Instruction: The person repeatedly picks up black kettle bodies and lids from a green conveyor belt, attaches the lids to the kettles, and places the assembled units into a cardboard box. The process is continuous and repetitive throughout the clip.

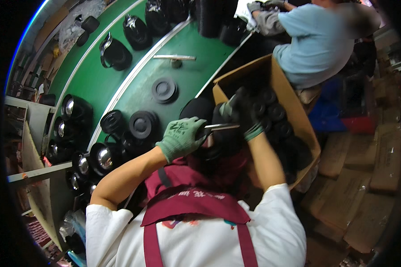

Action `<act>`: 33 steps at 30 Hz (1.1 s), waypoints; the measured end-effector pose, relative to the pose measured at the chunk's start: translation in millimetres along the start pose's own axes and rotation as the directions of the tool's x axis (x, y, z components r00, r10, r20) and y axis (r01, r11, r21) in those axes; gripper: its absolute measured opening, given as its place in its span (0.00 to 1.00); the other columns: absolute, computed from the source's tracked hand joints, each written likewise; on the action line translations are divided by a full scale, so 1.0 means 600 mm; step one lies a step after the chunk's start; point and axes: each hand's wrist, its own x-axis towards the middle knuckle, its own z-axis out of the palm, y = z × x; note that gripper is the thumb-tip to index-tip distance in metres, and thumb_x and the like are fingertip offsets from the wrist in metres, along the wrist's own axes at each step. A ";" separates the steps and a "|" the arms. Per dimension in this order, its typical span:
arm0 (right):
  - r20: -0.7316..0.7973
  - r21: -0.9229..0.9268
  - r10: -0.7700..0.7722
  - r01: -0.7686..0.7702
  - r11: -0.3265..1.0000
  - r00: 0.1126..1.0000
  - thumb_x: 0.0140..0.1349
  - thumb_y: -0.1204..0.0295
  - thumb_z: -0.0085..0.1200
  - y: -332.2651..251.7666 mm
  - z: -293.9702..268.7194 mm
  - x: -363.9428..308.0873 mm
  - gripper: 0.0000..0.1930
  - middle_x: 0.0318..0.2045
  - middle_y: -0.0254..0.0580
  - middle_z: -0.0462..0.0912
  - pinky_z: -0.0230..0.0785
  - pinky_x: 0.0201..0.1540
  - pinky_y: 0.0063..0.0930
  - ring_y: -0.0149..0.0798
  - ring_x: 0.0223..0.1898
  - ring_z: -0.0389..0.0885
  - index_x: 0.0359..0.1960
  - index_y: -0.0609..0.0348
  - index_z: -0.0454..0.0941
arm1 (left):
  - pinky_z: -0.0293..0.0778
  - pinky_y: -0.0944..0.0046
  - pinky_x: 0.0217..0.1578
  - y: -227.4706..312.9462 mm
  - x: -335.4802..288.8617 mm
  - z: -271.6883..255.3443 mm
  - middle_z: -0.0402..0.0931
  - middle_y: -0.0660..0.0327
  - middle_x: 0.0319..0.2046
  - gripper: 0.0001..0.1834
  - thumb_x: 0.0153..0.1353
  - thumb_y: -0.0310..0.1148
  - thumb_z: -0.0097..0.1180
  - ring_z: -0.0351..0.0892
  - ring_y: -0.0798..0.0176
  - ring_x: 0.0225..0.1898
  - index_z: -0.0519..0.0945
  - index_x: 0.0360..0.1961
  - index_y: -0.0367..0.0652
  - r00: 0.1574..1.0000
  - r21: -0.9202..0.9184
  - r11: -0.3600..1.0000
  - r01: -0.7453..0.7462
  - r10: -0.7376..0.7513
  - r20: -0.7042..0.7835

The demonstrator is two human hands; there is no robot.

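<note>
Lids [164, 90] on table [198, 66], carton [295, 109] to their right, left hand [182, 137] between, co-worker [314, 46] beyond

The gloves [181, 135] are pale green, the apron [194, 208] maroon, the carton [294, 103] brown.

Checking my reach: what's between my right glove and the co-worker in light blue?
Head view: an open cardboard box holding black parts lies between your right hand and the co-worker.
</note>
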 end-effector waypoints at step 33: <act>-0.214 -0.602 0.135 -0.022 -0.798 0.967 0.62 0.59 0.57 -0.035 0.210 -0.056 0.33 0.55 0.50 0.76 0.71 0.56 0.40 0.50 0.53 0.77 0.67 0.56 0.63 | 0.74 0.45 0.39 -0.050 0.097 -0.007 0.80 0.44 0.30 0.26 0.63 0.55 0.51 0.81 0.41 0.36 0.83 0.30 0.39 0.931 -0.012 0.975 0.221 -0.208 0.301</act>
